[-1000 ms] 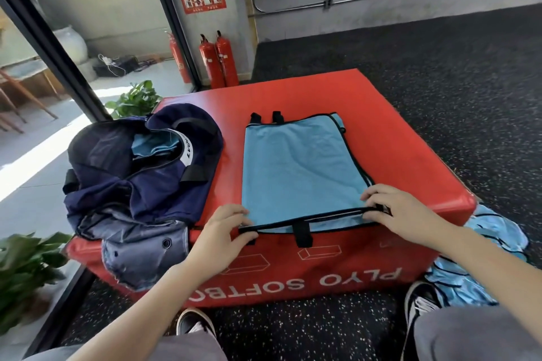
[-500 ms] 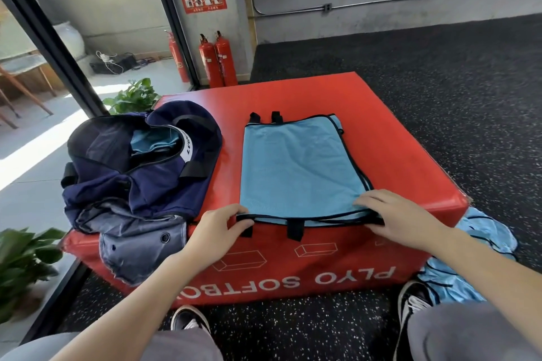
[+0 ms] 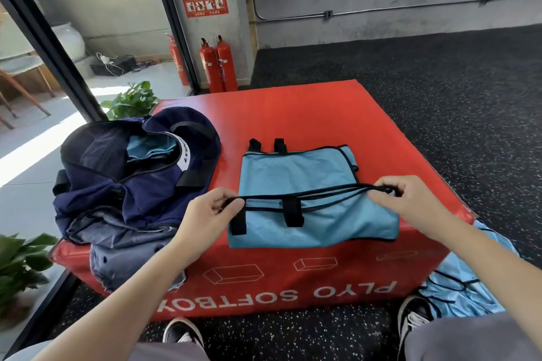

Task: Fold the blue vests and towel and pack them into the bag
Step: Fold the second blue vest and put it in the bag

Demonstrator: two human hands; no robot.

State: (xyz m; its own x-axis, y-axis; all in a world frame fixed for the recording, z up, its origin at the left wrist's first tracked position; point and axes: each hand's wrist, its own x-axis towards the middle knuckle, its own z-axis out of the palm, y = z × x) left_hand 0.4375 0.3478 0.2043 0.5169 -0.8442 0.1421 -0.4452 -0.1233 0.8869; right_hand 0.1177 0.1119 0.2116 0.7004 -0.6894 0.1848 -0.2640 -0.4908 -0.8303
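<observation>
Item, far left: potted green leafy plants (image 3: 20,261) on the floor beside the glass partition, no part in the work. Item: dark navy fabric duffel bag (image 3: 132,173), lying slumped on the left half of the red padded soft-box worktop (image 3: 293,108), its mouth open upward with light blue cloth already showing inside, so judged partly packed and left open to receive more. Item: grey-blue rumpled garment (image 3: 123,252) spilling from under the bag over the worktop's near edge. Item: left hand (image 3: 205,214), fingers (image 3: 231,208) curled and pinching the black-trimmed near-left corner of the vest. Item: light blue mesh vest with black binding and black straps (image 3: 296,179), spread flat on the worktop's middle, near hem raised off the surface and turned over; judged mid-fold, the hem drawn taut between both hands to keep the crease straight. Item: right hand (image 3: 410,199), fingers pinching the near-right corner of the same hem. Item, far right: crumpled light blue cloth with dark trim (image 3: 463,281), on the floor beside the worktop, apparently awaiting folding. Background: two red fire extinguishers (image 3: 218,67) against the wall.
</observation>
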